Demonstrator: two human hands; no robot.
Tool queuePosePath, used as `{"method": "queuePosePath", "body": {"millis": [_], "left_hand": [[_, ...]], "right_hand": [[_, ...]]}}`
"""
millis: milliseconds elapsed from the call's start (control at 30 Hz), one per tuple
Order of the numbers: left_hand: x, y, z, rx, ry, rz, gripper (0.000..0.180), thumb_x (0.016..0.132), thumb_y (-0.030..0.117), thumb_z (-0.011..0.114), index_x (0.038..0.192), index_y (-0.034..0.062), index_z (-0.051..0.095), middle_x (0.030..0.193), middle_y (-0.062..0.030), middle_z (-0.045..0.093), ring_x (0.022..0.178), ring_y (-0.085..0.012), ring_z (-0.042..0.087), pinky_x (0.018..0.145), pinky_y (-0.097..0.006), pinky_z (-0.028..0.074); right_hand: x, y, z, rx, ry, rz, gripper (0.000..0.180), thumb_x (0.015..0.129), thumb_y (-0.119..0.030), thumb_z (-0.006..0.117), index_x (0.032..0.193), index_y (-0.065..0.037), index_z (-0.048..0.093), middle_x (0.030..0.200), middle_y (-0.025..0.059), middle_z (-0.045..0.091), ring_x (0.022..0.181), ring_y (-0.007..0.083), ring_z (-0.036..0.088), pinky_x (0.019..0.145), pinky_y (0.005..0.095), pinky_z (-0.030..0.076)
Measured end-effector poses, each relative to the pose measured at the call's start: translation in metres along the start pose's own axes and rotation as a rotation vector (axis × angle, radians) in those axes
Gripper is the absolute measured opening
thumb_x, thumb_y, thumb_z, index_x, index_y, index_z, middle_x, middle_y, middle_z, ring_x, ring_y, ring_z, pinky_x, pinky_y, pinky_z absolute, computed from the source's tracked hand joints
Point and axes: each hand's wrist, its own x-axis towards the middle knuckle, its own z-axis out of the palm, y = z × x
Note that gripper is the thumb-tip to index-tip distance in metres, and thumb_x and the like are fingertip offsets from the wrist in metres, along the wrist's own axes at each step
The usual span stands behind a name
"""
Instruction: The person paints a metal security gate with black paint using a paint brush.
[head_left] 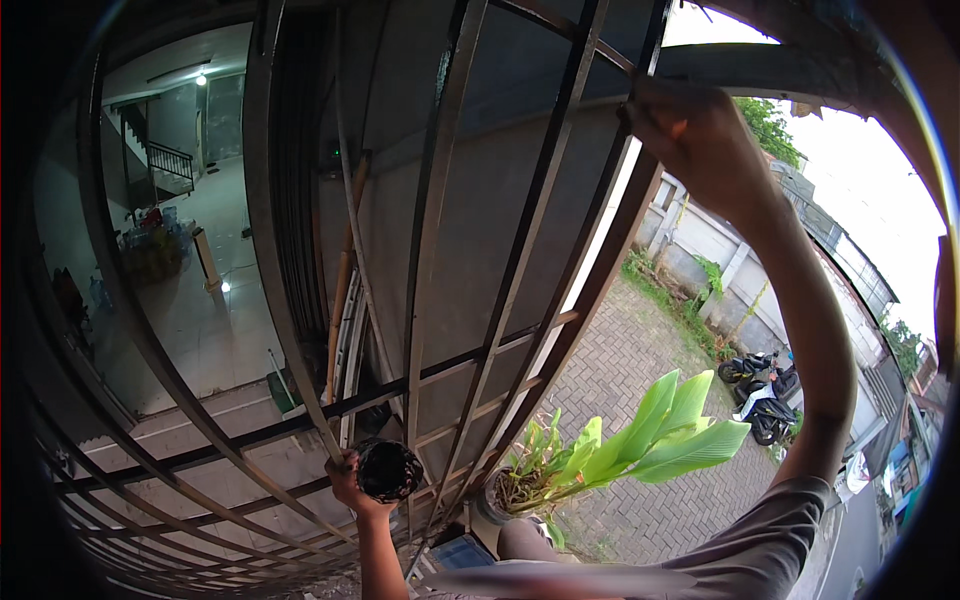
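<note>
My left hand (350,484) is closed round a small round cup (391,469), low in front of the metal bars. Black, glossy smears cover the inside and rim of the cup. High on the right, my right hand (690,130) is closed beside a bar of the dark metal grille (532,190), near its upper crossbar. Whatever its fingers hold is hidden behind the hand and the dark bar. Some upper bars have a shiny black surface, while lower ones look duller and brownish.
A potted plant (650,430) with broad green leaves stands low on the right. Behind the grille lean long poles (346,290), and a lit tiled room (215,330) opens on the left. Parked motorbikes (765,395) stand on the paved yard (610,370).
</note>
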Motion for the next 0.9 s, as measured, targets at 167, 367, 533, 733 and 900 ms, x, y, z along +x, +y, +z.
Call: {"method": "queuePosePath", "body": {"millis": [167,367,533,733,900], "left_hand": [[0.001,0.002,-0.003,0.024,0.014,-0.065,0.098,0.056,0.057,0.093,0.132,0.0143,0.05,0.114,-0.0134,0.056,0.101,-0.0321,0.062,0.085,-0.043,0.053],[0.003,0.008,-0.002,0.042,0.018,-0.173,0.073,0.058,0.053,0.088,0.107,0.0098,0.054,0.104,-0.0159,0.055,0.094,-0.0361,0.064,0.076,-0.044,0.056],[-0.004,0.006,-0.004,0.07,-0.017,-0.245,0.073,0.058,0.054,0.088,0.106,0.0094,0.055,0.105,-0.0164,0.056,0.095,-0.0371,0.064,0.077,-0.046,0.056],[-0.01,0.002,-0.004,0.021,-0.002,-0.229,0.077,0.059,0.055,0.087,0.113,0.011,0.054,0.108,-0.0171,0.056,0.099,-0.0388,0.063,0.079,-0.048,0.055],[0.0,0.003,0.002,0.005,0.007,-0.126,0.092,0.053,0.052,0.096,0.118,0.0061,0.05,0.103,-0.0091,0.063,0.093,-0.0236,0.067,0.083,-0.034,0.055]], "right_hand": [[-0.052,-0.069,0.054,0.264,-0.46,-0.131,0.01,0.096,-0.009,0.06,0.104,-0.007,0.065,0.083,0.012,0.07,0.071,0.0272,0.073,0.061,0.0385,0.06],[-0.01,0.001,0.019,0.373,0.088,0.196,0.013,0.091,-0.015,0.069,0.097,-0.004,0.066,0.072,0.0145,0.066,0.062,0.0274,0.065,0.061,0.0404,0.053],[-0.032,-0.036,0.018,0.359,0.089,0.094,0.012,0.091,-0.006,0.067,0.086,-0.002,0.058,0.07,0.0124,0.06,0.059,0.0246,0.063,0.056,0.0358,0.05],[-0.029,-0.044,0.031,0.567,0.032,-0.017,0.011,0.092,-0.007,0.067,0.088,-0.003,0.058,0.068,0.0115,0.06,0.057,0.0256,0.062,0.054,0.0396,0.05],[-0.013,-0.003,0.025,0.307,0.141,0.013,0.009,0.091,-0.007,0.068,0.089,-0.002,0.061,0.07,0.0121,0.066,0.058,0.0252,0.067,0.053,0.0378,0.053]]}}
